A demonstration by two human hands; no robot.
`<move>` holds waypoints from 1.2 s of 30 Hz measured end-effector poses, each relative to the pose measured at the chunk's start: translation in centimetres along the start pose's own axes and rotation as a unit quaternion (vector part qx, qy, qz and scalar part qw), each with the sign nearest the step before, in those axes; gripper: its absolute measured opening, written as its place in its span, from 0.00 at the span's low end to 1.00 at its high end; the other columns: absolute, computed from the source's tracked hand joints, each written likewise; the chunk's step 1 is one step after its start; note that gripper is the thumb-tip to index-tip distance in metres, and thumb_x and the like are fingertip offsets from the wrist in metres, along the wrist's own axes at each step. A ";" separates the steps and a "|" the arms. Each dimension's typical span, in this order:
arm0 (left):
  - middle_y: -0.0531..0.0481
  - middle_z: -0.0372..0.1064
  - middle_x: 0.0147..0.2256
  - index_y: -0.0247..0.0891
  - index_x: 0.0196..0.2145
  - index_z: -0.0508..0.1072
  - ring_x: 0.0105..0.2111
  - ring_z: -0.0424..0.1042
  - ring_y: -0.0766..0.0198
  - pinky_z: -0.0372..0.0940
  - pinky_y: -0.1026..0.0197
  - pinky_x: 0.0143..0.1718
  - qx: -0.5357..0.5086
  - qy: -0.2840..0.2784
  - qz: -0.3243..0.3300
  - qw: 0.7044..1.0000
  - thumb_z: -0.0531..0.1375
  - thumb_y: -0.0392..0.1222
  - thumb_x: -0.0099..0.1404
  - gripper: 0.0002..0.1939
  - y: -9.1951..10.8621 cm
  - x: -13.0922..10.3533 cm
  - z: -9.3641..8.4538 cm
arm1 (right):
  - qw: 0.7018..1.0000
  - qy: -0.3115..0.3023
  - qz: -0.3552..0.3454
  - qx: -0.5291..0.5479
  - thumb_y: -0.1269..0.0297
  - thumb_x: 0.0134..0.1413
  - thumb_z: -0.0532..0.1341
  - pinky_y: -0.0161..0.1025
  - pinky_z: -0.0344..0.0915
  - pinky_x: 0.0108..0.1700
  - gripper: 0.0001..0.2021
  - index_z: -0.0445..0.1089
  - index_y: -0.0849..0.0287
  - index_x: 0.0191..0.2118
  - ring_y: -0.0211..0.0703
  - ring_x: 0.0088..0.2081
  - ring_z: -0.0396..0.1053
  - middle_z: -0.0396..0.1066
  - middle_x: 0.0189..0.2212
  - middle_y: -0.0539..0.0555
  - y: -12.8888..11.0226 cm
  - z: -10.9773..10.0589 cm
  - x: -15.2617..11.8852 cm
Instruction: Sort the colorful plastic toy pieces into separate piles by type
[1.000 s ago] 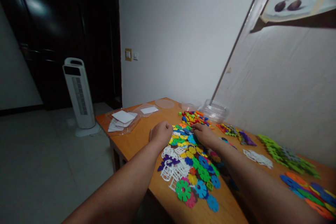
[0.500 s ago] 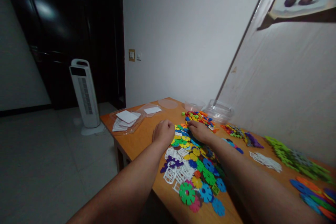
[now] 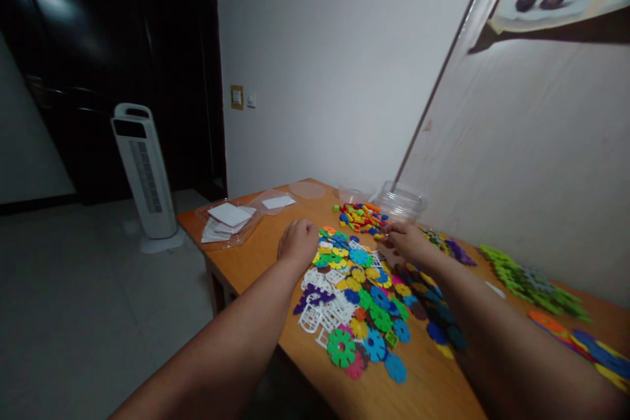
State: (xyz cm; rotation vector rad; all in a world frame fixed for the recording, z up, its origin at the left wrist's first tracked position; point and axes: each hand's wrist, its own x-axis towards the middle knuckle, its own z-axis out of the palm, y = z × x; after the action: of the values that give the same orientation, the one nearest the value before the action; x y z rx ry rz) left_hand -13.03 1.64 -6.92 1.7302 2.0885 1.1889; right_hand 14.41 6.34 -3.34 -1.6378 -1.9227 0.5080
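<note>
Since half a second ago, the right hand [image 3: 404, 241] has swung rightward, off the far part of the mixed heap [image 3: 358, 273], so its fingertips hang by the heap's far right edge, just short of the small bricks [image 3: 361, 216]. The left hand [image 3: 298, 243] stays as a loose fist at the heap's far left edge. Its fingers are curled in and mostly hidden, so I cannot tell whether it holds anything. The right fingers point leftward, bent and slightly apart; whether they pinch a piece is too small to tell.

As far as it shows, the sorting looks partly done. Small bricks sit together beyond the right fingertips, while green pieces [image 3: 531, 279] and purple pieces [image 3: 460, 252] lie in their own groups to the right of those fingers. Flat discs [image 3: 548, 323] are gathered well to their right, on the near side. What seems left is the heap between and nearer than the two sets of fingers, where flower discs [image 3: 380, 318], white frames [image 3: 335, 312] and purple strips [image 3: 315, 296] lie jumbled on the table [image 3: 260, 256].

The heap's long axis runs from between the two hands toward the person, its near end slanting right. The flower discs are round and point nowhere; the white frames lie at mixed angles. Well left of the left fingers, cards [image 3: 230, 214] rest in a clear tray.
</note>
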 end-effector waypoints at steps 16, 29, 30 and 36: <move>0.48 0.75 0.38 0.42 0.33 0.74 0.37 0.70 0.59 0.55 0.60 0.31 0.001 -0.014 -0.016 1.000 0.52 0.44 0.67 0.12 -0.1 0.1 0.0 | 0.998 -0.066 -0.007 -0.008 0.68 0.44 0.59 0.32 0.60 0.29 0.09 0.77 0.58 0.31 0.37 0.27 0.67 0.73 0.25 0.49 -0.1 0.7 -2.0; 0.47 0.76 0.39 0.42 0.33 0.75 0.37 0.71 0.58 0.57 0.60 0.32 0.010 -0.008 -0.013 1.000 0.52 0.45 0.66 0.13 -0.1 0.4 0.1 | 0.992 0.081 0.048 0.081 0.57 0.42 0.62 0.34 0.58 0.26 0.09 0.70 0.57 0.27 0.38 0.24 0.62 0.68 0.21 0.49 3.0 -6.5 -10.0; 0.47 0.76 0.39 0.42 0.33 0.75 0.37 0.71 0.58 0.57 0.60 0.32 0.008 -0.009 -0.011 1.000 0.52 0.45 0.66 0.12 -0.2 0.4 0.1 | 0.990 0.102 0.052 0.088 0.57 0.42 0.62 0.34 0.59 0.26 0.09 0.71 0.57 0.28 0.38 0.25 0.63 0.68 0.22 0.49 3.4 -7.2 -10.6; 0.47 0.76 0.38 0.42 0.32 0.75 0.36 0.72 0.58 0.57 0.60 0.31 0.004 -0.005 -0.017 1.000 0.53 0.47 0.65 0.13 -0.5 0.9 0.4 | 0.945 0.258 0.156 0.124 0.59 0.42 0.60 0.37 0.65 0.30 0.17 0.74 0.60 0.39 0.44 0.31 0.71 0.76 0.30 0.57 7.3 -11.0 -12.6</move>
State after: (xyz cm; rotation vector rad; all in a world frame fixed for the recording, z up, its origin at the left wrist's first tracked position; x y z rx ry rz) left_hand -13.49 2.57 -7.21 1.6941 2.1103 1.1632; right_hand 28.26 -5.39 -1.44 -1.7054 -1.1796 0.3728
